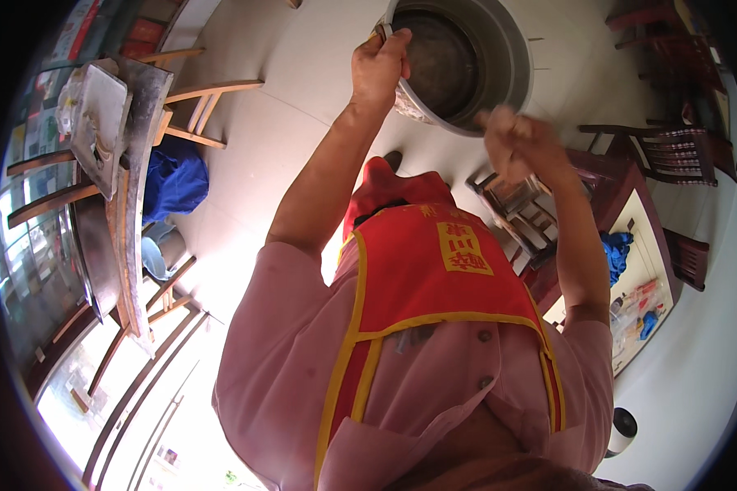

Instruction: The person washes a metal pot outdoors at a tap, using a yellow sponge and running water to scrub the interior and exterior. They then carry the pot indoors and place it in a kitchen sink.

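A large round grey metal pot (pixel 519 55) with a dark interior stands at the top centre, in front of my red apron (pixel 417 276) with yellow edging. My left hand (pixel 381 64) is closed around the handle at the pot's left rim. Near the lower right of the pot's rim, my right hand (pixel 519 141) is blurred by motion. Its fingers look curled, and whether it holds anything cannot be told.
A worn wooden table (pixel 150 123) with a metal tray (pixel 101 116) stands left, by a blue cloth (pixel 175 178). At right are a dark wooden chair (pixel 516 212) and a pale-topped table (pixel 639 245) bearing blue cloth and small items.
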`<move>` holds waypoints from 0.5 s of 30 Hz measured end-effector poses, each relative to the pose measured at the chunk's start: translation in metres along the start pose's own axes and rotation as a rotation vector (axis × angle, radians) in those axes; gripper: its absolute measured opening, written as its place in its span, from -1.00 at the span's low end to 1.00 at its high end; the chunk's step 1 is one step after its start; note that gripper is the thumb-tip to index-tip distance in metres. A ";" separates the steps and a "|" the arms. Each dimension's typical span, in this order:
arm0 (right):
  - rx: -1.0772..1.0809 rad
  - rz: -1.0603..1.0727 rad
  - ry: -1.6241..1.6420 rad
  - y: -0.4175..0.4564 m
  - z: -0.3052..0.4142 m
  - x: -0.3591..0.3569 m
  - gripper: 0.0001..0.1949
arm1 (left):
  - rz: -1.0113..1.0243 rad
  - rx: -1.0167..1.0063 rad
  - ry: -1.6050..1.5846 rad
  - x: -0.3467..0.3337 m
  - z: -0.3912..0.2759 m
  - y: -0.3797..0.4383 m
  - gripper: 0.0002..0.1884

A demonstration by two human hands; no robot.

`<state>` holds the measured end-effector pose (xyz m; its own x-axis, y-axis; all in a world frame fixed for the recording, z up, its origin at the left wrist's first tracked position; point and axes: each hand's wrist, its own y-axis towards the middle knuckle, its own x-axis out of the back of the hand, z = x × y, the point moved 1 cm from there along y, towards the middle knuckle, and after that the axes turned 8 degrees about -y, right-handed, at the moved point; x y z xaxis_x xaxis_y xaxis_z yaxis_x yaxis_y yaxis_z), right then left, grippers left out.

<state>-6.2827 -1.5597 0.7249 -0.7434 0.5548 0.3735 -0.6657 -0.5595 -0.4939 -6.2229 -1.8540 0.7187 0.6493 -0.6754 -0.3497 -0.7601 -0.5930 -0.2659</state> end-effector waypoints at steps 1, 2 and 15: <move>0.048 -0.069 0.123 0.011 0.016 0.001 -0.65 | 0.010 0.002 0.041 0.002 0.002 0.000 -0.61; 0.097 -0.136 0.247 0.024 0.037 0.001 -0.63 | 0.018 0.003 0.083 0.004 0.003 -0.005 -0.60; 0.174 -0.015 0.770 0.073 0.087 -0.074 -0.73 | 0.227 -0.321 0.204 -0.024 0.015 -0.055 -0.60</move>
<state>-6.2814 -1.6953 0.7299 -0.5225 0.7978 -0.3007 -0.7230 -0.6016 -0.3398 -6.1968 -1.7983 0.7279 0.4837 -0.8577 -0.1745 -0.8577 -0.5042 0.1008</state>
